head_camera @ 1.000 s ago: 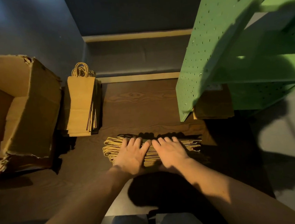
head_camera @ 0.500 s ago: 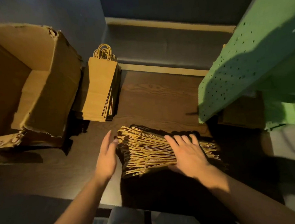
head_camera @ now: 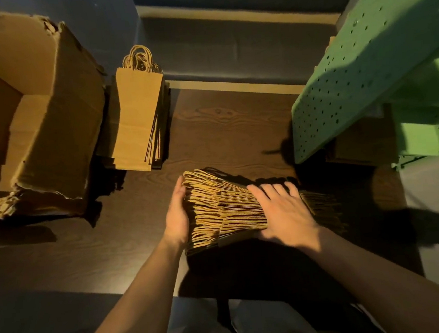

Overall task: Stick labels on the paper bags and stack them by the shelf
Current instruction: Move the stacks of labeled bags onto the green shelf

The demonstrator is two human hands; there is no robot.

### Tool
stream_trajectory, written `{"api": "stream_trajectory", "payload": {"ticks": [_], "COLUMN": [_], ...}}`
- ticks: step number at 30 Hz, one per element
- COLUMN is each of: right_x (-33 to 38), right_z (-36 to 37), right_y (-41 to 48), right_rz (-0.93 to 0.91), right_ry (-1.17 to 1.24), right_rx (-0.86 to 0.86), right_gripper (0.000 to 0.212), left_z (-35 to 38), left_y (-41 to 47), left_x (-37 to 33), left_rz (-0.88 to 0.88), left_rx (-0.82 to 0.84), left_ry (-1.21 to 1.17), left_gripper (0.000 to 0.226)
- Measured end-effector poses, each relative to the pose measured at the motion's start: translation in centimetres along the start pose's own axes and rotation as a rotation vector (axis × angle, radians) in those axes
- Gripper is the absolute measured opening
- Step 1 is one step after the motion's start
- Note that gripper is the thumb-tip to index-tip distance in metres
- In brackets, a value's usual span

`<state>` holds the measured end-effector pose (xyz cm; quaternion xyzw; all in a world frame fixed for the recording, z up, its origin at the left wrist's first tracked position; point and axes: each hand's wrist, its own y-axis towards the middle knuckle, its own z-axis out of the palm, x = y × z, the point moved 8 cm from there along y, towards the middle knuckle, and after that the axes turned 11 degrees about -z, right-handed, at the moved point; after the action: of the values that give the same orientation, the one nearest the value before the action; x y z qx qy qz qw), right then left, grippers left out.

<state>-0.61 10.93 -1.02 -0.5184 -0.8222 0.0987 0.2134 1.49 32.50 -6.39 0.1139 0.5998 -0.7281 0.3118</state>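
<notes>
Paper bags bundle (head_camera: pixel 230 210) lies on its side on the dark wood floor (head_camera: pixel 223 128), in front of the person, between both hands. It is a thick pack of flat brown bags, edges up, with the twisted handles bunched at its left end.

Left hand (head_camera: pixel 176 218): fingers straight and together, palm pressed flat against the left handle end of the bundle. Not curled round anything.

Right hand (head_camera: pixel 283 211): laid flat on top of the bundle toward its right half, fingers spread and fairly straight, thumb on the near side. Pressing, not gripping.

Second bag stack (head_camera: pixel 137 120) lies flat on the floor further back on the left, handles pointing away, just beside the cardboard box (head_camera: pixel 58 127).

Cardboard box: large, open, with torn and ragged edges. Its inside shows bare cardboard walls and an inner flap; the lower part is out of view.

Green perforated shelf (head_camera: pixel 359 74) stands on the right, near the bundle but apart from it. A brown cardboard-coloured thing (head_camera: pixel 362 140) sits in shadow under its lowest level; cannot tell whether it is bags or a box.
</notes>
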Motion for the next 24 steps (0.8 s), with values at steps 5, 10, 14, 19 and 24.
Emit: {"api": "stream_trajectory", "payload": {"ticks": [5, 10, 14, 19, 24], "right_x": [0.0, 0.3, 0.4, -2.0, -9.3], "right_z": [-0.2, -0.6, -0.5, -1.8, -2.1], "right_y": [0.0, -0.2, -0.2, -3.9, -13.7], "right_rz": [0.000, -0.005, 0.063, 0.081, 0.444], "right_ry": [0.007, -0.048, -0.079, 0.033, 1.047], "right_rx": [-0.040, -0.099, -0.031, -0.156, -0.836], "right_gripper": [0.110, 0.102, 0.107, 0.097, 0.037], "left_z": [-1.3, 8.0, 13.3, 14.1, 15.5], "left_y": [-1.2, -6.9, -5.9, -4.3, -3.8], "left_x": [-0.5, -3.2, 1.7, 1.7, 2.3], "left_rz": [0.123, 0.898, 0.760, 0.615, 0.428], "left_rx": [-0.074, 0.060, 0.157, 0.011, 0.036], "left_ry": [0.110, 1.505, 2.112, 2.229, 2.243], "left_gripper": [0.054, 0.114, 0.129, 0.106, 0.099]}}
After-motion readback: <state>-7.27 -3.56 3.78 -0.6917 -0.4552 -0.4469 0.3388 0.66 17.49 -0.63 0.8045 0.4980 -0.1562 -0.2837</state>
